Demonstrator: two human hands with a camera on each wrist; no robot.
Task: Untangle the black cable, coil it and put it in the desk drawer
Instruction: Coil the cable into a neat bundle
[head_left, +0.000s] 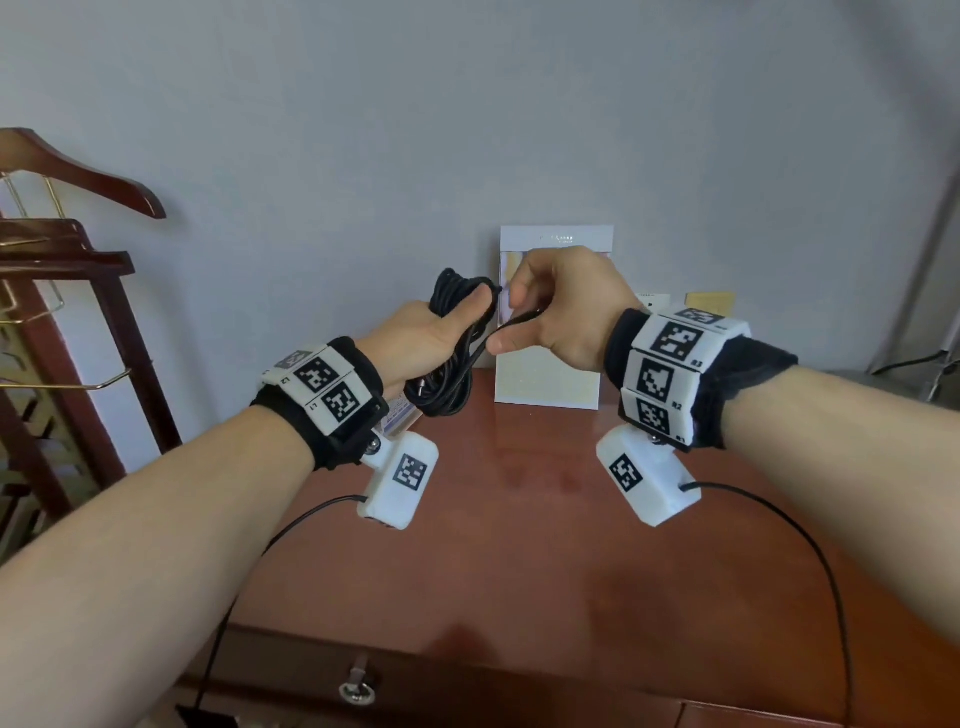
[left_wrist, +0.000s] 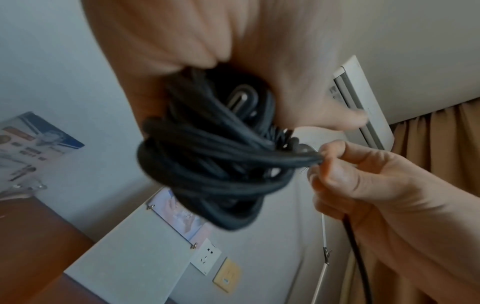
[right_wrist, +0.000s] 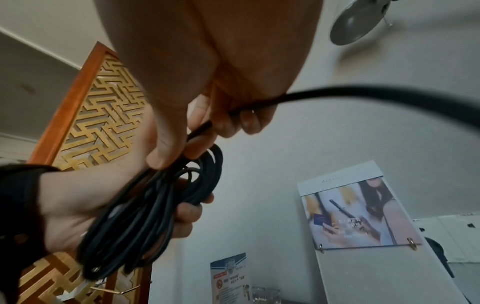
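At 9 o'clock in the head view, a dark reddish wooden valet stand with a curved hanger (head_left: 78, 176) rises against the pale grey wall (head_left: 467, 104). Right of it, the left hand (head_left: 431, 332) is raised above the glossy reddish-brown wooden desk top (head_left: 519, 519), fingers and thumb curled round the black round-sheathed cable (head_left: 447, 374), which is gathered into a bundle of several loops. The loops pass through the palm, standing out above the thumb at 12 o'clock and hanging below the wrist at 6 o'clock; a small plug end shows among the lower loops. The left wrist view shows a metal connector (left_wrist: 241, 98) tucked inside the bundle. At 3 o'clock of the bundle, just beside it, the right hand (head_left: 561, 312) pinches one strand of the same cable between thumb and curled fingers; the right wrist view shows this strand running through the closed fist and arcing out toward 3 o'clock. Behind the hands, a tall white card with a printed picture (head_left: 550, 374) leans upright on the desk against the wall. At 6 o'clock, on the near front of the desk, the closed drawer front with a small metal ring pull (head_left: 357, 688) is visible. The cable is held clear of the desk, well apart from the drawer.
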